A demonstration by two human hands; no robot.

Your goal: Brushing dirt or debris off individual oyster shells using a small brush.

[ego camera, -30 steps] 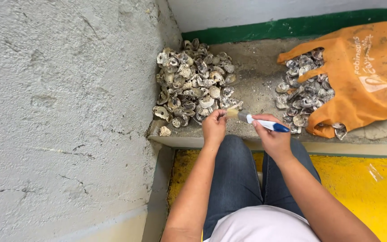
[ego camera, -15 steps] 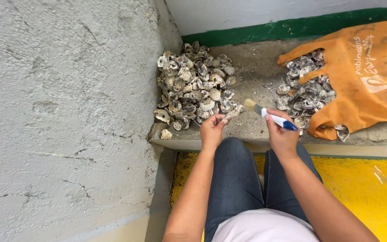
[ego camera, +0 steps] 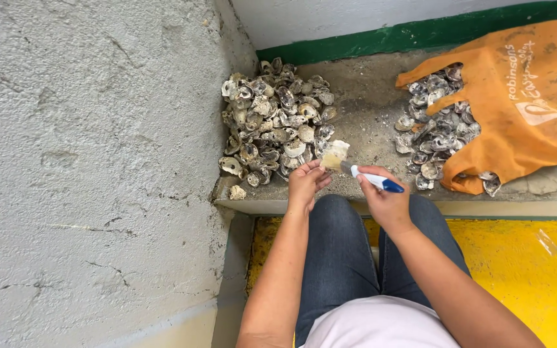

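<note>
- My left hand (ego camera: pixel 305 183) pinches a pale shell (ego camera: pixel 334 155) in its fingers, just near of the left shell pile (ego camera: pixel 275 122).
- My right hand (ego camera: pixel 387 205) has its fingers wrapped round a blue-handled knife (ego camera: pixel 372 180), tip touching the shell.
- Risk, I judge: the tip could slip off the shell into my left fingers.

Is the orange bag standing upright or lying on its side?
On its side. The orange bag lies flat on the concrete ledge, its mouth facing left, with oyster shells spilling out onto the ledge.
</note>
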